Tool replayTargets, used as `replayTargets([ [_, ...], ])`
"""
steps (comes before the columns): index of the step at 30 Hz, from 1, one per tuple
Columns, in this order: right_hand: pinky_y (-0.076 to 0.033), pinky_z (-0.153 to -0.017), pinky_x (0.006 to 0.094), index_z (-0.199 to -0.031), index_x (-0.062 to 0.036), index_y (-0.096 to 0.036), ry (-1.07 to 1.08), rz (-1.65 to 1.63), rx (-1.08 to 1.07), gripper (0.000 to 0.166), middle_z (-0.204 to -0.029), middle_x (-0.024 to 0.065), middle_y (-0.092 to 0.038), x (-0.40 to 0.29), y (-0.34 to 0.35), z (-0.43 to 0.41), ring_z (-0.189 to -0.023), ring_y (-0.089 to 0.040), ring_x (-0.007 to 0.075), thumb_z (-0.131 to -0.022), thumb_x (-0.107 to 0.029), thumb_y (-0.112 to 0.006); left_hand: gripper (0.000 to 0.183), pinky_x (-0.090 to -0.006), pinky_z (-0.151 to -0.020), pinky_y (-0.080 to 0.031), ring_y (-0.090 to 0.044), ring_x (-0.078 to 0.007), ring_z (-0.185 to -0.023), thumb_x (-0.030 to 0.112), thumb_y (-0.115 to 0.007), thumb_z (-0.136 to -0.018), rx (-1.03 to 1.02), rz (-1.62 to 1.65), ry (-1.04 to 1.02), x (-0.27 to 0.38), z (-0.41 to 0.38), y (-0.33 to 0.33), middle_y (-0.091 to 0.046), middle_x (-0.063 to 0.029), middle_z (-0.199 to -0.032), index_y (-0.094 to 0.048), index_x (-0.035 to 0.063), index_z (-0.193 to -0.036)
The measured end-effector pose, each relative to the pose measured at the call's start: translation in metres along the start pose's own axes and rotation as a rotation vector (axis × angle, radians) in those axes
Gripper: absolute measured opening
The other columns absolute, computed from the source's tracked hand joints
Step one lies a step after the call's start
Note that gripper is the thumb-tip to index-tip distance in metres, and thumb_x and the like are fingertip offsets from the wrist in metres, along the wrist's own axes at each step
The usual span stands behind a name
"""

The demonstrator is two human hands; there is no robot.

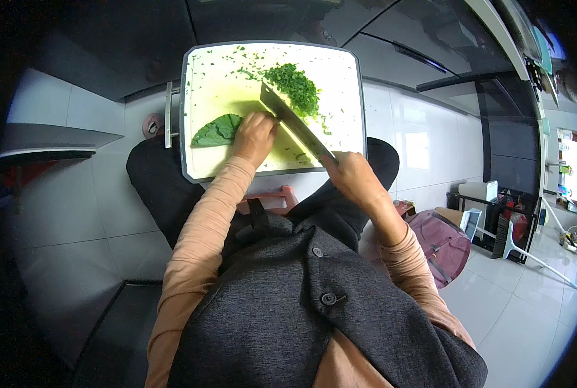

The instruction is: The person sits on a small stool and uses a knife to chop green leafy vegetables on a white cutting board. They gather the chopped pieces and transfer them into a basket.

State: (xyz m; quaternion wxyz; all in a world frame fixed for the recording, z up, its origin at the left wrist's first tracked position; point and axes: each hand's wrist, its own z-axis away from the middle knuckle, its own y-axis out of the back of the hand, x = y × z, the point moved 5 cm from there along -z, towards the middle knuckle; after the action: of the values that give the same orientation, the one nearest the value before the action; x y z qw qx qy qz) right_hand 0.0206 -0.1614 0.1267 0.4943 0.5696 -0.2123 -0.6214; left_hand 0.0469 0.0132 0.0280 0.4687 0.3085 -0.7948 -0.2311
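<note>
A large white cutting board with a dark rim (339, 68) lies before me, above my knees. My left hand (254, 138) presses down on the stem end of a folded green leaf (218, 131), its fingertips close to the blade. In my right hand (352, 177) is the handle of a cleaver-like kitchen knife (296, 126), the blade slanting up and left across the board beside my left fingertips. A heap of finely chopped greens (296, 89) sits just beyond the blade. Small green bits are scattered over the far part of the board.
Dark cabinets (279, 19) stand beyond the board. Part of a pink plastic stool (288, 198) shows between my legs. On the tiled floor at right lie a mauve bag (441, 245) and a cardboard box, near a black rack (487, 201) and a white-handled brush.
</note>
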Motion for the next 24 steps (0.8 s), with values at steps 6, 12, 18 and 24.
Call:
replayTargets([
  [6, -0.046, -0.06, 0.0469, -0.077, 0.0021, -0.061, 0.067, -0.002, 0.109, 0.026, -0.067, 0.0254, -0.057, -0.017, -0.028, -0.04, -0.064, -0.057, 0.0421, -0.084, -0.02, -0.05, 0.012, -0.0394, -0.078, -0.045, -0.053, -0.0319, -0.086, 0.002, -0.063, -0.069, -0.01, -0.008, 0.0, -0.004, 0.003, -0.003, -0.056, -0.0126, -0.088, -0.058, 0.0022, -0.08],
  [12, -0.047, -0.063, 0.0477, -0.073, 0.0017, -0.062, 0.054, 0.04, 0.095, 0.032, -0.068, 0.0257, -0.058, -0.025, -0.035, -0.075, -0.066, -0.058, 0.0419, -0.084, -0.026, -0.049, 0.011, -0.0401, -0.078, -0.043, -0.051, -0.0314, -0.089, 0.002, -0.061, -0.068, -0.039, 0.002, -0.015, 0.004, -0.002, 0.004, -0.055, -0.0125, -0.09, -0.057, 0.003, -0.078],
  [18, -0.047, -0.064, 0.0474, -0.077, 0.0013, -0.062, -0.012, 0.017, 0.025, 0.03, -0.069, 0.0256, -0.058, -0.015, -0.023, -0.048, -0.067, -0.058, 0.0421, -0.084, -0.025, -0.049, 0.008, -0.0395, -0.077, -0.041, -0.05, -0.0297, -0.087, 0.005, -0.06, -0.07, -0.016, -0.1, -0.062, 0.009, -0.001, 0.015, -0.053, -0.0112, -0.087, -0.058, 0.0029, -0.077],
  [24, -0.042, -0.054, 0.0435, -0.075, 0.0052, -0.059, 0.056, -0.028, 0.136, 0.031, -0.06, 0.0259, -0.052, -0.002, -0.014, -0.018, -0.057, -0.053, 0.042, -0.086, -0.023, -0.051, 0.007, -0.0374, -0.077, -0.042, -0.051, -0.0262, -0.084, 0.005, -0.06, -0.07, 0.018, -0.066, -0.045, 0.004, 0.0, 0.011, -0.056, -0.008, -0.085, -0.06, 0.004, -0.077],
])
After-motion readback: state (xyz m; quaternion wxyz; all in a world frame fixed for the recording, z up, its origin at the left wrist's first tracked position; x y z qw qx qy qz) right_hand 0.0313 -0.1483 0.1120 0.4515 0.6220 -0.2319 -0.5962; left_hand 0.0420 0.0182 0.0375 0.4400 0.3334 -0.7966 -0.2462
